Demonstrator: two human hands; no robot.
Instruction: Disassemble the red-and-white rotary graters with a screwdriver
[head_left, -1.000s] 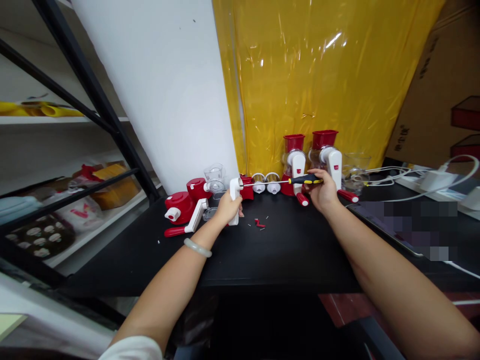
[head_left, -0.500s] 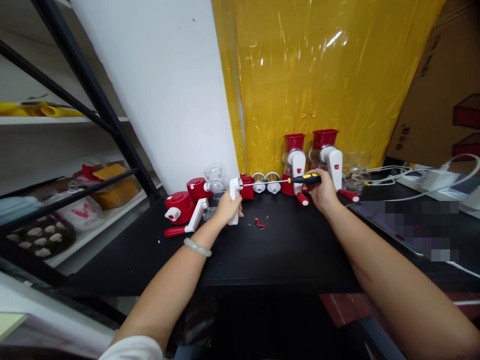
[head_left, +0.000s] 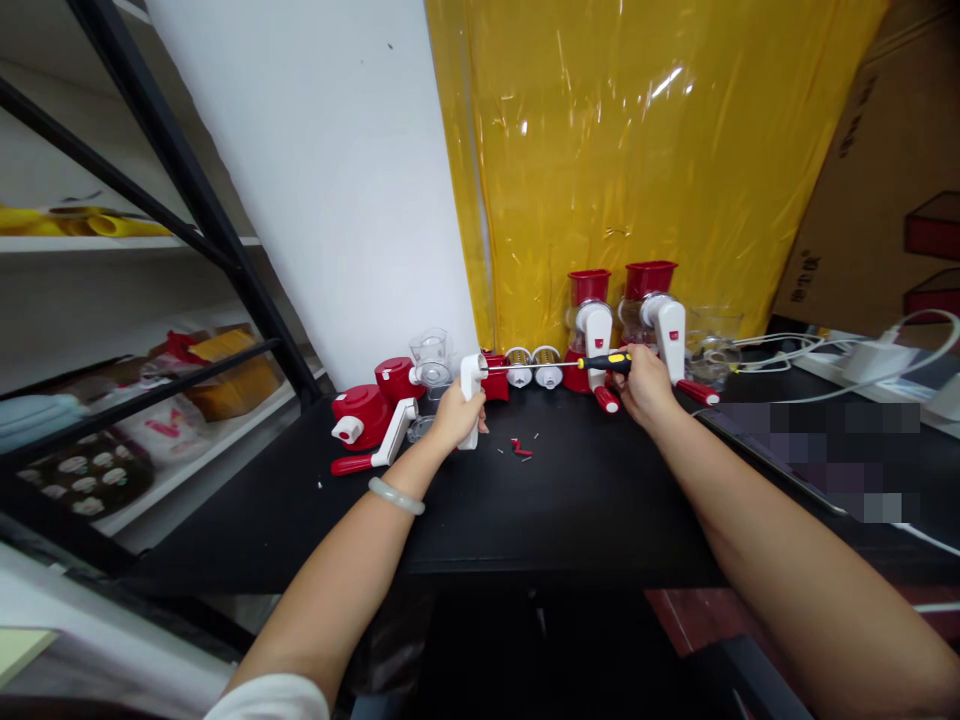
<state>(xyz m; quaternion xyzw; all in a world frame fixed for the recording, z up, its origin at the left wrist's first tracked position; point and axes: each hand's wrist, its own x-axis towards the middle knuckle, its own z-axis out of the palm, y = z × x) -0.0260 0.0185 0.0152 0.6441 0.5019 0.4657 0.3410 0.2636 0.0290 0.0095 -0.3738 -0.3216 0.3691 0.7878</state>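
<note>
My left hand [head_left: 458,415] is closed round a white crank handle part [head_left: 471,376], held upright above the black table. In my right hand [head_left: 646,383] is a screwdriver [head_left: 606,362] with a black and yellow grip. Its long shaft runs level to the left, and the tip meets the upper end of the white part; whether it sits in a screw is too small to tell. On the table below lie small red pieces [head_left: 519,447] and several tiny screws [head_left: 526,459].
Two red-and-white rotary graters [head_left: 596,330] stand at the back right, beside two grater drums [head_left: 547,367]. Red grater bases [head_left: 361,415] and a white crank with red grip [head_left: 395,432] lie left. A tablet [head_left: 810,450] and white cables [head_left: 787,340] are at right.
My right hand's grip on the screwdriver has shifted slightly, with the fingers now further back on the handle. The left hand keeps its hold on the white part.
</note>
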